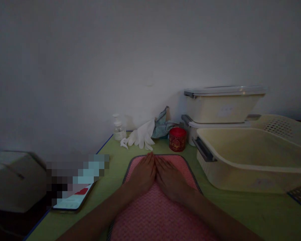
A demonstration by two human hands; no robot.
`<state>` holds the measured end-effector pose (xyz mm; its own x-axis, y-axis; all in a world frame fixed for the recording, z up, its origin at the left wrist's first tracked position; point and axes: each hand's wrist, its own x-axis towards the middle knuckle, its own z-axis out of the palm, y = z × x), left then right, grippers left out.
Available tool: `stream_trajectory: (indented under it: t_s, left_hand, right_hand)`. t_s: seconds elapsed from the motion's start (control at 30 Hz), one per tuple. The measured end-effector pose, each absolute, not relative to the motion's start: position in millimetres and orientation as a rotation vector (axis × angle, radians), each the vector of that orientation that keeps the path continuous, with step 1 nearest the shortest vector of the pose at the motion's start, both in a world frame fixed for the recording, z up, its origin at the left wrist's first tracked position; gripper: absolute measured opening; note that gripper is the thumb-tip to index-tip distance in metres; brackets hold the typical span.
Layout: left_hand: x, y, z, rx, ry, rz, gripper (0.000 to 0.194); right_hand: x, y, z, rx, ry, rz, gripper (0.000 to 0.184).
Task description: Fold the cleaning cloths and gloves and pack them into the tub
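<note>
My left hand (pixel 142 174) and my right hand (pixel 169 177) lie flat, palms down, side by side on a pink woven mat (pixel 153 214) with a dark border. Their fingers are stretched out and the fingertips meet near the mat's far edge. Neither hand holds anything. Just beyond the mat stand a small red tub (pixel 177 139), a pair of white gloves (pixel 140 136) and a crumpled teal cloth (pixel 162 126).
The mat lies on a green table (pixel 240 207) against a white wall. A cream basin (pixel 251 160) fills the right side, with lidded containers (pixel 223 103) stacked behind it. A pump bottle (pixel 118 128) stands at the back left. A phone (pixel 74 199) rests near the left edge.
</note>
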<state>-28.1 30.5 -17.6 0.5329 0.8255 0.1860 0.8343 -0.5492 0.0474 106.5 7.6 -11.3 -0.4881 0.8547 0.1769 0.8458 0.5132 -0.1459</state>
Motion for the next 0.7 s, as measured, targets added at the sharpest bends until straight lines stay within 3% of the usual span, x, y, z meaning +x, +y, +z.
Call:
stream_trajectory:
  t_s: [0.37,0.7]
  left_hand:
    - [-83,14,-21,-2.696,-1.61,-0.209,0.056]
    - [-85,-5,1,-2.562,-1.537,-0.232,0.05]
  right_hand:
    - [159,9,-15,-1.737,-2.48,-0.017,0.064]
    - [166,-5,-1,-1.602,-2.54,-0.205,0.051]
